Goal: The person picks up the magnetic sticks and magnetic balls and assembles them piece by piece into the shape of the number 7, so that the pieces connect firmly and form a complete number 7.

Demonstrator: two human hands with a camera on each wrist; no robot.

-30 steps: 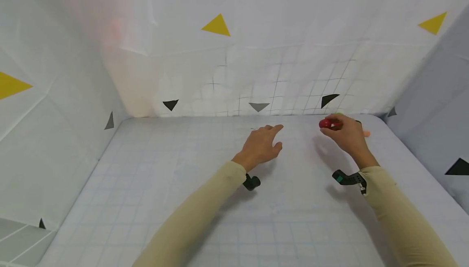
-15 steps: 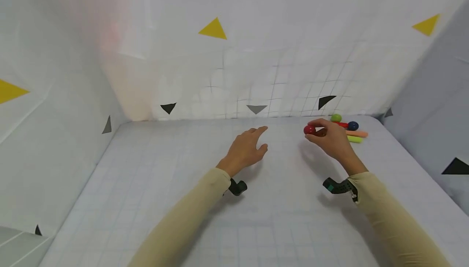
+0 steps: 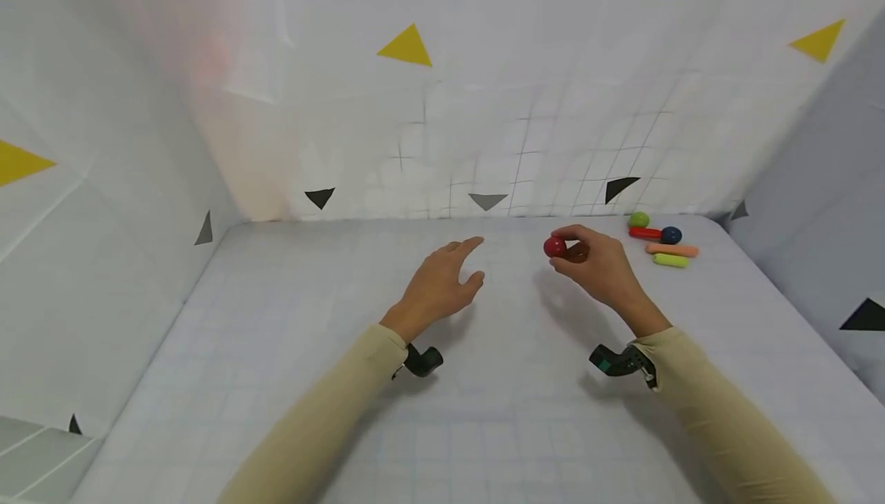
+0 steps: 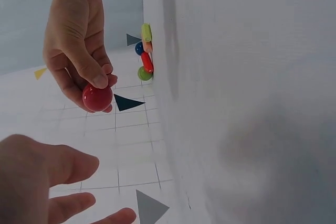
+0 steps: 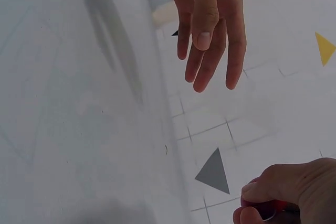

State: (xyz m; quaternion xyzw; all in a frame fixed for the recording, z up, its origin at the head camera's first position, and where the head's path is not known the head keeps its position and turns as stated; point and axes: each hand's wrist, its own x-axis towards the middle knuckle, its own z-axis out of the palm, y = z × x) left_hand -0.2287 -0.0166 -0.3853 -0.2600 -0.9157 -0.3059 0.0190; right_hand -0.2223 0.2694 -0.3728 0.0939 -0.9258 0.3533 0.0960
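My right hand point(image 3: 600, 267) pinches a glossy red ball point(image 3: 555, 247) between thumb and fingertips, held above the table toward its back. In the left wrist view the same red ball point(image 4: 97, 97) shows clearly, with the thumb on its upper side. To the left, my left hand point(image 3: 435, 286) hovers over the table, its fingers extended and apart from the thumb, nothing in it. The right wrist view shows that left hand point(image 5: 210, 30) with loose, spread fingers. There the red ball point(image 5: 258, 204) is mostly covered by the right hand's fingers.
At the back right lie a green ball point(image 3: 639, 220), a red stick point(image 3: 645, 233), a dark blue ball point(image 3: 671, 235), an orange stick point(image 3: 672, 250) and a yellow-green stick point(image 3: 671, 260). White sheeting point(image 3: 346, 127) walls in the white table point(image 3: 442, 427) behind and at both sides.
My right hand has carried the red ball leftward, away from the coloured pieces at the back right, which now show fully. My left hand has also drifted left, with its fingers still extended.
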